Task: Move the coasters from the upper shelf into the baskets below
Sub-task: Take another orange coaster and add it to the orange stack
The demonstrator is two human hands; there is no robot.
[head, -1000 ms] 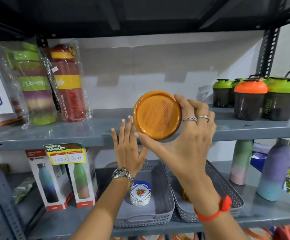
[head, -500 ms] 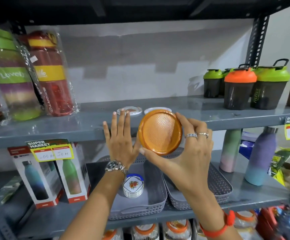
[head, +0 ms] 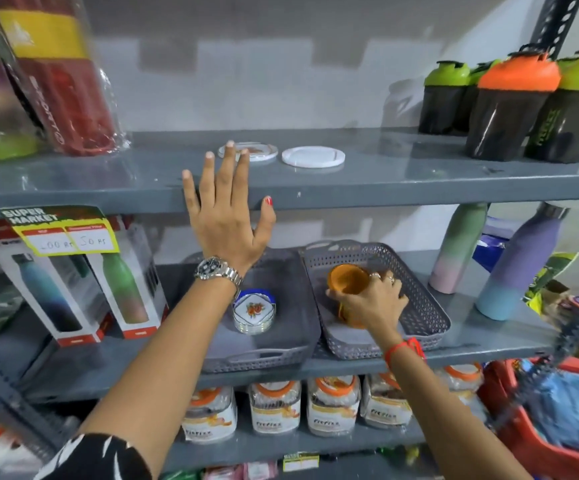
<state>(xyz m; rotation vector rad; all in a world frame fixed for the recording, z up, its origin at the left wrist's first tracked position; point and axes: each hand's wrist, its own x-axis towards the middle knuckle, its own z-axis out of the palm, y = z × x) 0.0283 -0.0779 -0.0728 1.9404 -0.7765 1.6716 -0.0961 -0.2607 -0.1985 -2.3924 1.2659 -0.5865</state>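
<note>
A: Far left first?

B: Wrapped sports bottles stand on the upper shelf. Below them, boxed bottles sit behind a yellow price tag.

A: And the left hand?

B: The left hand is raised flat against the upper shelf's front edge, fingers spread and straight, gripping nothing. Its fingertips overlap the patterned coaster lying there; whether they touch it I cannot tell. A white coaster lies just beside that one.

A: Under the wrist?

B: The left basket, grey, holds a stack of square floral coasters.

A: The right hand?

B: The right hand is down inside the right basket, fingers curled around the rim of an orange round coaster, held tilted on edge above the basket floor. More orange shows under the hand, mostly hidden.

A: Further right?

B: Pastel bottles stand on the lower shelf beside the basket, and shaker cups with green and orange lids stand on the upper one.
</note>
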